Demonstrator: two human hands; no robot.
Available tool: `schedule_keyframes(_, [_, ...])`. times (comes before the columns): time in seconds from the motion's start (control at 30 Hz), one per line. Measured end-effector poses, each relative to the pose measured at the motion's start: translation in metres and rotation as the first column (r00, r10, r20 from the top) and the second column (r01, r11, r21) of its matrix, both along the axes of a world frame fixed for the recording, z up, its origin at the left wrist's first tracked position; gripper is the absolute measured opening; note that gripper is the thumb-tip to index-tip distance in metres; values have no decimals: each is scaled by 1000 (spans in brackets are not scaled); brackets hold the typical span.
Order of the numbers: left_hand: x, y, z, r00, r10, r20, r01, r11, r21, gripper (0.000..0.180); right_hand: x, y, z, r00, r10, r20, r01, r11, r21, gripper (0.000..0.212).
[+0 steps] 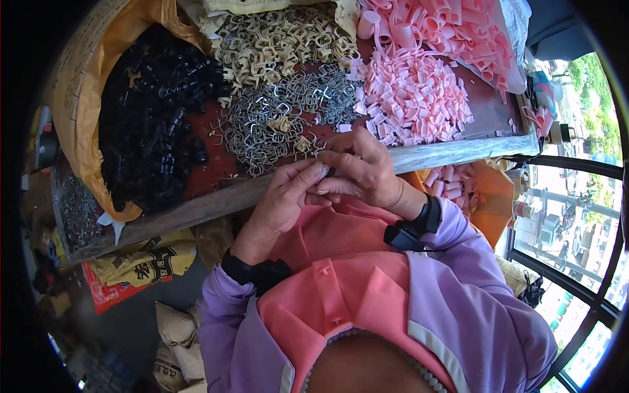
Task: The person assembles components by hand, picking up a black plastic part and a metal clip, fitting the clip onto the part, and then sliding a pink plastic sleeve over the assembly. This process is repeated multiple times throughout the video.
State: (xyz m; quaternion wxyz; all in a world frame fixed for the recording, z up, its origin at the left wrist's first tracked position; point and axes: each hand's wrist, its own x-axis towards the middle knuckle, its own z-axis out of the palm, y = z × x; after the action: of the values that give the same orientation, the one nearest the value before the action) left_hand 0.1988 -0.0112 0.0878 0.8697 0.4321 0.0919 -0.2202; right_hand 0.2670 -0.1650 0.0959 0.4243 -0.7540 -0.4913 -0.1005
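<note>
My left hand (285,193) and my right hand (370,169) meet just past the table's near edge, fingertips pinched together. Something small seems to sit between them, but the fingers cover most of it. Right beyond the hands is a heap of bent silver metal clips (259,128) with a few cream pieces mixed in. Behind that heap lie cream plastic buckle-like parts (282,46). Small pink plastic pieces (416,98) are piled to the right of the clips.
An open orange-lined sack (78,105) spills black plastic parts (147,124) at the left of the table (203,173). Larger pink tubular parts (452,29) lie at the far right. Below the table's edge an orange bag (495,200) holds more pink parts. Stuffed sacks (175,324) stand on the floor, lower left.
</note>
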Motion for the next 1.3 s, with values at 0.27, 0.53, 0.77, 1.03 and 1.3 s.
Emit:
schedule_keyframes(0.27, [3,20,-3,991,12,133,-26,994,108,32,116,-14,15,764,-543,348,629,745,-220,30])
schedule_keyframes(0.53, [-6,16,5,993,60,105,-73,990,122,27,205,-53,-18,653,-628,424,739,406,-537,40])
schedule_keyframes(0.77, [-17,17,1,984,163,67,-170,978,124,25,139,-59,30,737,-676,-23,640,708,-298,45])
schedule_keyframes(1.03, [-11,7,9,979,171,110,-183,977,110,26,26,-19,37,714,97,-693,218,910,352,37])
schedule_keyframes(1.3, [-13,14,5,977,158,145,-181,970,161,24,8,-4,9,643,24,-765,168,971,172,33])
